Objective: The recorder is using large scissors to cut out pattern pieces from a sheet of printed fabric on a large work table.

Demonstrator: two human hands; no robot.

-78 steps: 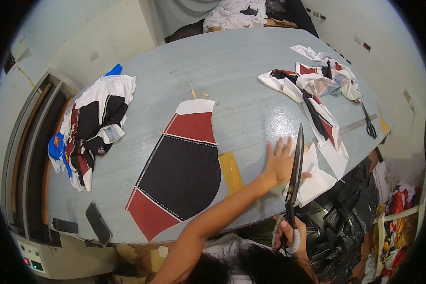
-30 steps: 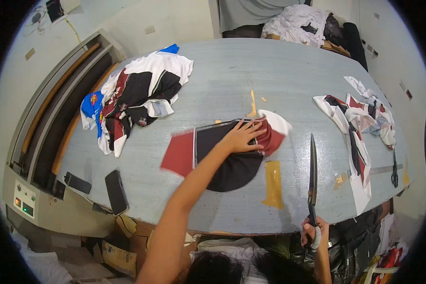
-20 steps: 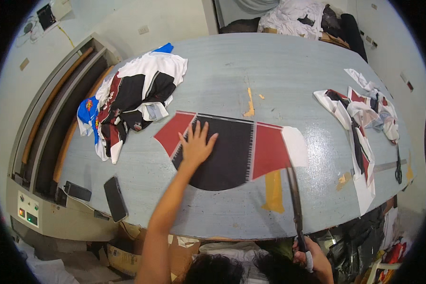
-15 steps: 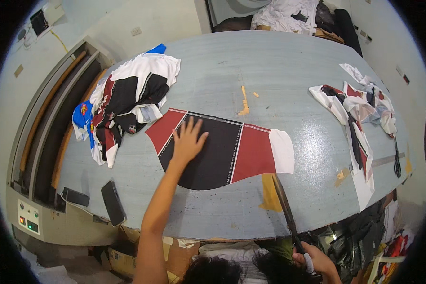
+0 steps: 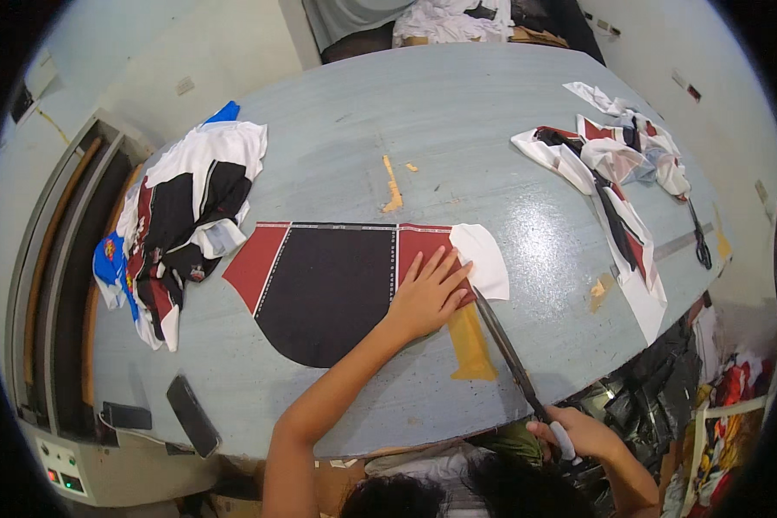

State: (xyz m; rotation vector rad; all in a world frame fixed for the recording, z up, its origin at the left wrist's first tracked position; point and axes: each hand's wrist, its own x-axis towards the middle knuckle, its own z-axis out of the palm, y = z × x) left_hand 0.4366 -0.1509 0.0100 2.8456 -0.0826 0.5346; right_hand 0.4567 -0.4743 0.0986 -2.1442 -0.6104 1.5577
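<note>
A cut fabric panel (image 5: 332, 289), black in the middle with dark red sides and a white end, lies flat on the table. My left hand (image 5: 425, 298) presses on its right red section with the fingers spread. Low on the right, my right hand (image 5: 580, 430) grips the handles of long dark shears (image 5: 511, 356), one of which has a pale wrapping. The shears' tips meet the panel's lower edge, where red borders white, close to my left fingertips. Whether the blades are parted there is hard to see.
A heap of printed garments (image 5: 194, 207) lies at the left, and white and red offcuts (image 5: 617, 194) at the right. Small scissors (image 5: 701, 246) rest by the right edge. A phone (image 5: 192, 416) lies near a roller machine (image 5: 60, 285). Yellow tape (image 5: 470, 350) sticks to the tabletop (image 5: 337, 138).
My left hand has moved right, from the black section to the right red section. The panel has turned slightly, and the shears' tips now touch its edge by the white end. The view has shifted.
</note>
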